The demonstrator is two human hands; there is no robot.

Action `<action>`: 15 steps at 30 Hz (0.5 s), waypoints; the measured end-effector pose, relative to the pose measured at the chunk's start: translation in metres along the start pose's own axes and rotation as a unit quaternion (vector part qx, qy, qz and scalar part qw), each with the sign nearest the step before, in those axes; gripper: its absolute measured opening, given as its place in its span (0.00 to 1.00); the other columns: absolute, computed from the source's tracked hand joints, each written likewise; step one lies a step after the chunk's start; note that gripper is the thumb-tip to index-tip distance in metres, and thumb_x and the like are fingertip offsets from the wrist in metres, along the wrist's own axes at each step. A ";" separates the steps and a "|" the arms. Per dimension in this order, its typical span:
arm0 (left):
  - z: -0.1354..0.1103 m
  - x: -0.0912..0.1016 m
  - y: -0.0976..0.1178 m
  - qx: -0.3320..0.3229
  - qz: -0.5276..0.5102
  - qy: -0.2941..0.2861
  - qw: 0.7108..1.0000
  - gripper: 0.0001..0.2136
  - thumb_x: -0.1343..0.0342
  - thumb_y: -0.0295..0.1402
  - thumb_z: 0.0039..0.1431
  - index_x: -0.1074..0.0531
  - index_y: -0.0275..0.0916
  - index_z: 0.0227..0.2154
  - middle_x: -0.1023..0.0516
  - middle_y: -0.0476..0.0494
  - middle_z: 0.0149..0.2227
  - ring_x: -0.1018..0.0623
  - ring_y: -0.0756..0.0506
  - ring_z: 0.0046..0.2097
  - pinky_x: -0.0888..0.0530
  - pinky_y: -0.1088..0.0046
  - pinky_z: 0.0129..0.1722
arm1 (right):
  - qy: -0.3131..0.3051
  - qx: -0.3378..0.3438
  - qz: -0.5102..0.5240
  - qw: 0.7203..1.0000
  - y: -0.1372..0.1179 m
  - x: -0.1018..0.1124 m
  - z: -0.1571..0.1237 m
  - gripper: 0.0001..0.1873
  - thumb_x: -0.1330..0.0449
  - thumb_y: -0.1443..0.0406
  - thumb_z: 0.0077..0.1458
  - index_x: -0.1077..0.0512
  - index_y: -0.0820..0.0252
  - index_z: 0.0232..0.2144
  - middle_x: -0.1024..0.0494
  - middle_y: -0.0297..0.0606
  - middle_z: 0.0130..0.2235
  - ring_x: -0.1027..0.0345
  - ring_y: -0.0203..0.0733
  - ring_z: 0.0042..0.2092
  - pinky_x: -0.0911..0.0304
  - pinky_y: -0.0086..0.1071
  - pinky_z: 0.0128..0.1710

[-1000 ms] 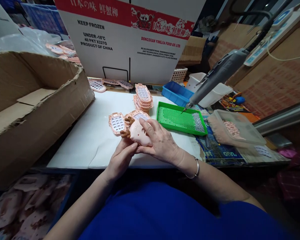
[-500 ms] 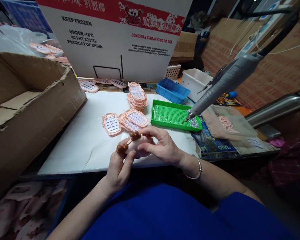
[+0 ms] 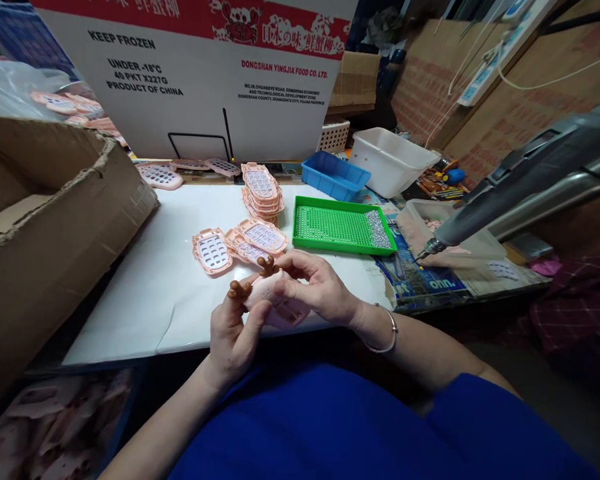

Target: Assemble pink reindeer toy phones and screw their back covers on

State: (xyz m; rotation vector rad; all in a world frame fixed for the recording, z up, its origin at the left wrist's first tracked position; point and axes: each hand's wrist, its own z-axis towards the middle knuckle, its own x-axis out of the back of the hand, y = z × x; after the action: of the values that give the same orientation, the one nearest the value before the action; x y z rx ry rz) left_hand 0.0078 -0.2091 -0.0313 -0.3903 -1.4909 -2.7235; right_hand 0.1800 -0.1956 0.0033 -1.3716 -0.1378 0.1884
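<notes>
Both hands hold one pink toy shell (image 3: 275,301) with brown antler-like knobs, just above the near edge of the white table sheet (image 3: 170,287). My left hand (image 3: 233,333) grips it from below, thumb up by one brown knob. My right hand (image 3: 320,287) pinches its top, fingers curled over it. Just beyond lie three loose pink keypad shells (image 3: 213,252), and behind those a stack of the same shells (image 3: 261,188).
A green perforated tray (image 3: 337,228) with small screws at its right end lies right of the hands. A hanging grey power screwdriver (image 3: 520,183) points down at the right. Blue bin (image 3: 334,175), white tub (image 3: 391,159), clear tub (image 3: 455,230). A big cardboard box (image 3: 55,220) stands left.
Both hands drew the pink shell nearer to the body and tilted it up. The view swung left, so the screwdriver now sits further right.
</notes>
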 end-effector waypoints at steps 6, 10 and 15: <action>0.002 0.000 0.009 0.076 -0.047 0.020 0.996 0.13 0.42 0.35 0.63 0.24 0.38 0.49 0.17 0.42 0.46 0.18 0.46 0.47 0.23 0.76 0.46 | -0.015 0.013 -0.028 0.999 -0.005 0.004 -0.001 0.09 0.35 0.63 0.51 0.25 0.64 0.33 0.33 0.28 0.27 0.41 0.29 0.29 0.41 0.26 0.32; -0.002 0.001 0.010 0.134 -0.089 0.056 0.985 0.12 0.36 0.36 0.57 0.20 0.41 0.43 0.16 0.45 0.42 0.17 0.48 0.41 0.22 0.79 0.40 | -0.015 0.040 -0.068 0.997 -0.005 0.006 -0.005 0.09 0.36 0.62 0.54 0.24 0.64 0.35 0.29 0.31 0.28 0.39 0.31 0.31 0.40 0.27 0.32; -0.007 -0.001 0.006 0.133 -0.127 0.135 0.974 0.13 0.29 0.35 0.47 0.18 0.42 0.37 0.15 0.48 0.36 0.18 0.48 0.35 0.21 0.79 0.36 | 0.002 0.118 -0.141 0.983 -0.004 0.004 -0.007 0.09 0.37 0.64 0.57 0.23 0.66 0.35 0.26 0.33 0.28 0.36 0.32 0.31 0.37 0.27 0.32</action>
State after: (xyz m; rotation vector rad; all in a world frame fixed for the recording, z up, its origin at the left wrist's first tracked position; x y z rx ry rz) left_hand 0.0085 -0.2181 -0.0304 0.1829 -1.8971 -2.5570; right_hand 0.1852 -0.2028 0.0062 -1.1013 -0.2954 -0.0350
